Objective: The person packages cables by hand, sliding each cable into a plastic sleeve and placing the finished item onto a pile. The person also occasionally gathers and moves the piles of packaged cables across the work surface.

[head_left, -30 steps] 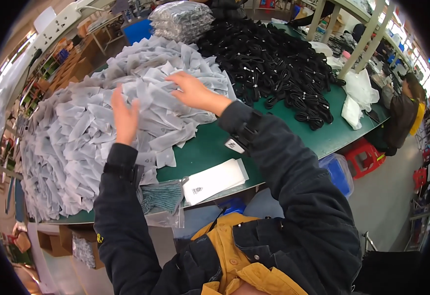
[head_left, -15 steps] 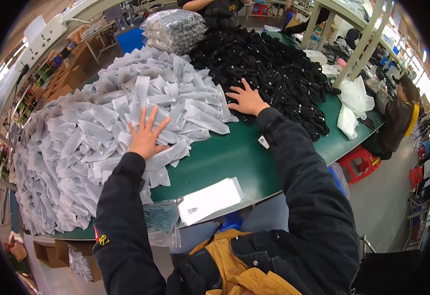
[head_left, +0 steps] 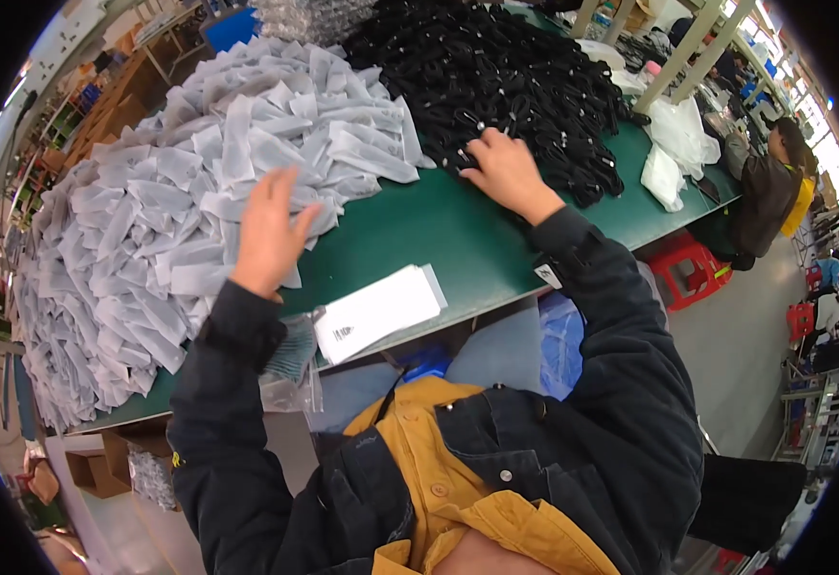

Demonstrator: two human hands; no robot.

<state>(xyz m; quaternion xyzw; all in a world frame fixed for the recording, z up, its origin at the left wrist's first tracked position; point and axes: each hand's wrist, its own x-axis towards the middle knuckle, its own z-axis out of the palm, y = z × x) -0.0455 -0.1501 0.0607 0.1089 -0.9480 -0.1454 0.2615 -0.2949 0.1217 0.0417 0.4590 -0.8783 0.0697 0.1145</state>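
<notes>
- Right grip (head_left: pixel 511 177): partly curled, thumb set apart from the fingers, at the near left edge of the black cords (head_left: pixel 496 81). I cannot tell whether a cord is pinched or merely touched.
- Left grip (head_left: pixel 268 235): wide, thumb clear of the fingers, nothing seen between them. It stands over the near right side of the grey pouches (head_left: pixel 180 211); I cannot confirm contact.
- Change, right: half a second ago my fingers were spread where pouches and cords meet. They are now drawn in at the cords.
- Change, left: half a second ago my fingers were fanned out over the pouches. They are now closer together, with only the thumb splayed.
- Significance: a second ago both grips were at the pouches. I judge the work now to be split, one grip per pile.
- Position, cords: ahead of the Right grip and extending to its right.
- Position, pouches: ahead of the Left grip and extending to its left.
- Position, other: the green table (head_left: pixel 391 230) shows between my grips; white sheets (head_left: pixel 376 311) lie at its near edge, apart from both.
</notes>
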